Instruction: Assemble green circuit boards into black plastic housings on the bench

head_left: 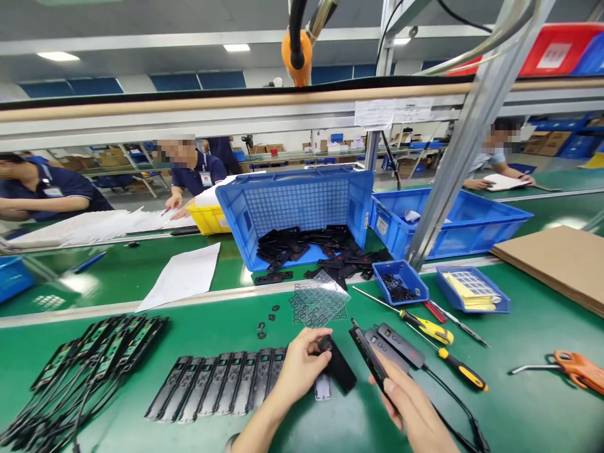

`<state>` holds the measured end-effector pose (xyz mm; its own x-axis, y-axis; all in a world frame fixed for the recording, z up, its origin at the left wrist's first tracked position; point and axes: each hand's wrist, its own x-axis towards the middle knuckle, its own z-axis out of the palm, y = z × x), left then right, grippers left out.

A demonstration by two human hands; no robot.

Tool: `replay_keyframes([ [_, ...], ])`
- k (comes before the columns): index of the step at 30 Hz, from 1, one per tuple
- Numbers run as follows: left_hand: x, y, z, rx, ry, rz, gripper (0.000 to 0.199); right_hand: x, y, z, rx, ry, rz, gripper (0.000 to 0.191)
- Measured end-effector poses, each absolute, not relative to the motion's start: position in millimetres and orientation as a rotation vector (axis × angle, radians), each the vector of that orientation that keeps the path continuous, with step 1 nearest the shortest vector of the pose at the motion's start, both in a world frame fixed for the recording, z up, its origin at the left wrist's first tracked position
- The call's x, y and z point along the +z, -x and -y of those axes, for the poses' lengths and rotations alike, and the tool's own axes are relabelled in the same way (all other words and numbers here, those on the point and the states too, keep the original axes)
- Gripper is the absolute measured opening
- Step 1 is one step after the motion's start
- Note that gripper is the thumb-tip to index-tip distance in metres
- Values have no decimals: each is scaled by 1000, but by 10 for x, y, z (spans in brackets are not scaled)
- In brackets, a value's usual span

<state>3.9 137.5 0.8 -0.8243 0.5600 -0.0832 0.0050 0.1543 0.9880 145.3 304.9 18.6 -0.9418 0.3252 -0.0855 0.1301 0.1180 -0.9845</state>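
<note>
My left hand (306,363) pinches the upper end of a black plastic housing (342,371) between thumb and fingers. Under that housing, a pale grey piece (323,387) partly shows on the green bench. My right hand (401,393) is closed around a long, slim black casing (370,362), tilted with its far end up; a small pointed tip shows there. Just behind the right hand lie grey cabled controllers (401,346). Left of my left hand stands a row of several dark housing shells (217,384) with button openings, the nearest ones partly hidden by the wrist.
Boards with cables (101,352) lie at left. A blue crate (295,201) spills black covers ahead. Small blue bins (401,283), yellow-black screwdrivers (465,371) and an orange air gun (578,371) sit right. A metal post (462,151) rises there; co-workers (193,167) sit beyond.
</note>
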Motion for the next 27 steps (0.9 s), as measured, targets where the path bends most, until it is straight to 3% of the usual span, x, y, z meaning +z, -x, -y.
replay_keyframes([
  [3, 19, -120, -1291, 1955, -201, -1485, 48, 123, -1381, -2982, 1506, 117, 2489, 44],
  [6, 20, -184, -1248, 2065, -59, -1314, 51, 58, -1313, -2871, 1323, -60, 2557, 45],
  [17, 13, -193, -1138, 2224, -35, -1207, 52, -65, -1193, -2681, 1228, -220, 2691, 48],
  [21, 15, -202, -1121, 2261, 9, -1226, 42, -157, -1162, -2642, 1164, -200, 2752, 46],
  [27, -47, -274, -1156, 2336, 30, -1251, 40, -326, -1163, -2691, 1121, 4, 2708, 27],
])
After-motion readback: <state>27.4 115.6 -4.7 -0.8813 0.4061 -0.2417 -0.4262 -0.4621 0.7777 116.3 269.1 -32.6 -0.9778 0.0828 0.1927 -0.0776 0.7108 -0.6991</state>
